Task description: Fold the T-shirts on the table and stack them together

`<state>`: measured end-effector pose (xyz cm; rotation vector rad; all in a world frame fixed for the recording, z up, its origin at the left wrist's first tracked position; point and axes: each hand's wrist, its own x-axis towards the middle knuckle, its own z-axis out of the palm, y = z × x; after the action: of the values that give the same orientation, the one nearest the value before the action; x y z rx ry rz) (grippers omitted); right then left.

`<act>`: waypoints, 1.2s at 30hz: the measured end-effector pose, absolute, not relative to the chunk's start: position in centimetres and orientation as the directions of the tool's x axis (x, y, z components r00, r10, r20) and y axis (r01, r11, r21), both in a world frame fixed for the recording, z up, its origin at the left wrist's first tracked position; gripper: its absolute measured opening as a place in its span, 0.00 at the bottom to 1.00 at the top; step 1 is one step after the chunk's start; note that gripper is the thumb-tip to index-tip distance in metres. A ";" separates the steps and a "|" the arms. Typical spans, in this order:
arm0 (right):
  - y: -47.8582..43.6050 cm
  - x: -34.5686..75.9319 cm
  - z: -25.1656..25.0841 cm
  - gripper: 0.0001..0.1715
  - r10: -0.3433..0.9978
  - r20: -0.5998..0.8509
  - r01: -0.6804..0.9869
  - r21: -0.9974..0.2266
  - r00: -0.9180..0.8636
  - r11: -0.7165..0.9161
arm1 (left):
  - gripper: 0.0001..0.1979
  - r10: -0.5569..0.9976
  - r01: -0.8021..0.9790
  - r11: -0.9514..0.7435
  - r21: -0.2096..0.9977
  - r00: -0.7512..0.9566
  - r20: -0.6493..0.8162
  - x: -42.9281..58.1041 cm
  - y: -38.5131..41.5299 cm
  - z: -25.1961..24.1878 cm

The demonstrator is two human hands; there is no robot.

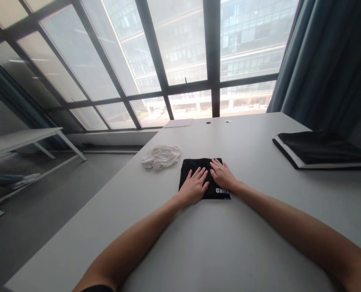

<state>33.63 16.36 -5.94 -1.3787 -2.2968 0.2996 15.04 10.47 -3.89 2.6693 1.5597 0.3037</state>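
Note:
A black folded cloth garment (195, 164) with white lettering near its lower right corner lies flat on the white table (229, 235). Resting on its left part is my left hand (195, 186), palm down with the fingers spread. My right hand (222, 174) lies flat over its upper right part, fingers stretched out and also apart. Neither hand grips the fabric. Just left of the garment sits a crumpled white cloth (161, 157), touched by neither hand.
Black and white folded fabric (323, 150) is stacked at the table's right side. A pale flat sheet (179, 123) lies by the far edge, near two small round spots. Windows stand behind, a dark curtain (320, 61) at right. Another table (25, 140) and a person's leg (7, 179) show at left.

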 end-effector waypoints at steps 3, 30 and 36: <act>16.3 33.6 -6.1 0.31 0.883 0.208 0.787 -0.400 -0.421 0.470 | 0.30 0.865 0.862 -0.498 0.091 0.486 0.126 15.4 9.9 -4.5; 16.0 38.2 -1.3 0.15 0.986 -0.139 0.616 -0.786 -0.090 -0.055 | 0.38 0.946 0.411 0.263 0.873 0.069 -0.317 4.6 13.5 1.8; 14.9 38.8 0.2 0.08 0.866 -0.466 0.333 -0.858 -0.182 -0.392 | 0.37 0.866 0.066 0.481 0.874 0.124 -0.485 4.9 12.9 2.2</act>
<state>38.81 14.92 0.24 -1.6443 -1.3814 1.6026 4.87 12.93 2.19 0.9153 1.3310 0.7209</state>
